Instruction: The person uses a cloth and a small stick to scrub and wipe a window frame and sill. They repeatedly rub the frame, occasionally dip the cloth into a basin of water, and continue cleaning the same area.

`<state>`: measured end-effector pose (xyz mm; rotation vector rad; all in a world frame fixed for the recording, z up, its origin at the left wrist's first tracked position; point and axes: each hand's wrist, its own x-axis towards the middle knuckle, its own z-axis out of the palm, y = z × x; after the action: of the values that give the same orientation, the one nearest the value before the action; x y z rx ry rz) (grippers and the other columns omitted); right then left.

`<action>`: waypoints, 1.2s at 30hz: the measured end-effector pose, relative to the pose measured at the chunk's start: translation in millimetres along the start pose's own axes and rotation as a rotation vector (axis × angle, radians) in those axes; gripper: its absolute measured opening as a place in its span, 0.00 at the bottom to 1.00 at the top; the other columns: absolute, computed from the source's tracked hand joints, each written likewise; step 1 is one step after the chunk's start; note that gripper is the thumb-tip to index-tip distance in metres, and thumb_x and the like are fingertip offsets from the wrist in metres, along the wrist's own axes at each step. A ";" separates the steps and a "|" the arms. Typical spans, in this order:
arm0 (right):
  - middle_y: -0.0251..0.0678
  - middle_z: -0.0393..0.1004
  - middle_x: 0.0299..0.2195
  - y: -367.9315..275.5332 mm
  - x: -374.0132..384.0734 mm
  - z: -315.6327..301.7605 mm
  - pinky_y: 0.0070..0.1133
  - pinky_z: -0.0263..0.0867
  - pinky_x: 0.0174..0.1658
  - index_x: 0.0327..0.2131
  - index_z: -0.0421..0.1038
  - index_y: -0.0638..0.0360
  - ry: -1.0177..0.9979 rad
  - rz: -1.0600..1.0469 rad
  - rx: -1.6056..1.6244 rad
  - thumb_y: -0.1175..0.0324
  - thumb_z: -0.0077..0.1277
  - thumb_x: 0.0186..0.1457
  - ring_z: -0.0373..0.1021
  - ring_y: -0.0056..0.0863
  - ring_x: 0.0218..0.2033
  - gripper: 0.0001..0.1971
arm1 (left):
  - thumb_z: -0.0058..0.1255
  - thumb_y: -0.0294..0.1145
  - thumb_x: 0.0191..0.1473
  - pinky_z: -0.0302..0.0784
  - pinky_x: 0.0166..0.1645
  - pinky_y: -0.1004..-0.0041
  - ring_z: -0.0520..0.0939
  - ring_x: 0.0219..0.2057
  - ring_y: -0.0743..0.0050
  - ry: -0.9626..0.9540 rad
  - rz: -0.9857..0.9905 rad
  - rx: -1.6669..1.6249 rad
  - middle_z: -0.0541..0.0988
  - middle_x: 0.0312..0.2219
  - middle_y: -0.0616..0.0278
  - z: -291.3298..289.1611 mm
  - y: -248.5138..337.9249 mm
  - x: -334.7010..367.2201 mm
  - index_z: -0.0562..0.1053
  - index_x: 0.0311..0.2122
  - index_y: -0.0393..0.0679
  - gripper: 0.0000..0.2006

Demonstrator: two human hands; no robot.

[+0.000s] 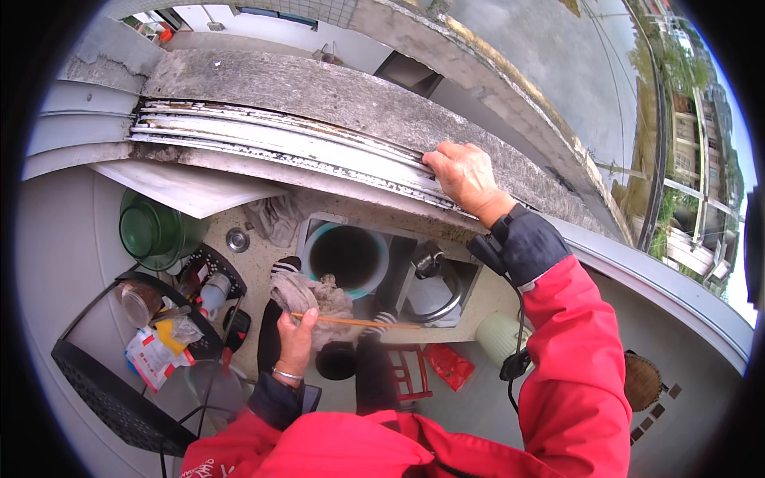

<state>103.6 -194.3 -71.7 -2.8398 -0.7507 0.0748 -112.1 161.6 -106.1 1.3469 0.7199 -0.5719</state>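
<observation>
My left hand [295, 348] is closed around a thin wooden stick that looks like a chopstick [366, 322] and a dirty grey rag [307, 296]. The rag hangs bunched beyond my fingers, over the counter's near edge. My right hand [464, 177] presses down on the white window track [303, 146], its fingers curled in at the rails. Whether those fingertips pinch anything is hidden. Paint is flaking along the track, with dark grime in its grooves. Below it, a light-blue basin [382, 263] of dark water sits in the sink [309, 231].
A faucet [428, 256] and metal pot lid [434, 299] stand right of the basin. To the left are a green tub [151, 231] and black rack [103, 390] with jars and packets. A red stool [410, 374] is below. Beyond the rough concrete ledge [263, 84] lies outdoors.
</observation>
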 end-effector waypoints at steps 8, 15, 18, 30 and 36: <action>0.34 0.79 0.31 -21.4 -38.3 -13.2 0.20 0.71 0.32 0.35 0.78 0.62 0.278 0.757 1.138 0.73 0.55 0.55 0.76 0.24 0.30 0.05 | 0.55 0.30 0.52 0.71 0.48 0.74 0.75 0.41 0.79 -0.055 -0.043 -0.069 0.76 0.42 0.64 -1.3 -9.9 -4.2 0.70 0.49 0.35 0.19; 0.42 0.79 0.36 -67.9 -119.3 -25.9 0.19 0.73 0.36 0.43 0.74 0.68 0.422 0.841 1.716 0.75 0.50 0.59 0.77 0.26 0.34 0.10 | 0.55 0.32 0.54 0.71 0.49 0.72 0.74 0.43 0.77 -0.096 -0.007 -0.016 0.74 0.44 0.62 8.1 -23.5 -7.0 0.68 0.50 0.36 0.19; 0.42 0.79 0.35 -90.6 -167.9 -19.4 0.19 0.73 0.35 0.43 0.74 0.68 0.531 0.878 1.806 0.74 0.51 0.59 0.77 0.27 0.33 0.10 | 0.57 0.37 0.54 0.72 0.47 0.71 0.75 0.40 0.75 -0.089 -0.035 0.046 0.74 0.40 0.63 21.6 -28.3 -12.2 0.68 0.47 0.39 0.20; 0.37 0.75 0.30 -168.2 -554.5 -42.7 0.19 0.71 0.34 0.36 0.74 0.67 1.248 1.384 1.375 0.76 0.52 0.56 0.73 0.23 0.26 0.05 | 0.49 0.42 0.59 0.73 0.54 0.63 0.77 0.48 0.62 -0.341 -0.149 0.185 0.74 0.49 0.57 66.8 -65.6 -23.0 0.63 0.56 0.42 0.24; 0.43 0.75 0.47 -164.8 -759.0 -19.2 0.23 0.69 0.46 0.56 0.66 0.61 0.467 1.920 -0.100 0.72 0.46 0.61 0.74 0.27 0.42 0.19 | 0.48 0.43 0.59 0.74 0.54 0.61 0.79 0.47 0.60 -0.387 -0.180 0.133 0.77 0.47 0.55 66.4 -85.9 -18.6 0.68 0.53 0.41 0.21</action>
<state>-634.1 -432.5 -20.8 -2.2716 2.0131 -0.3182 -178.9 82.7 -144.2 1.2496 0.4929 -1.0082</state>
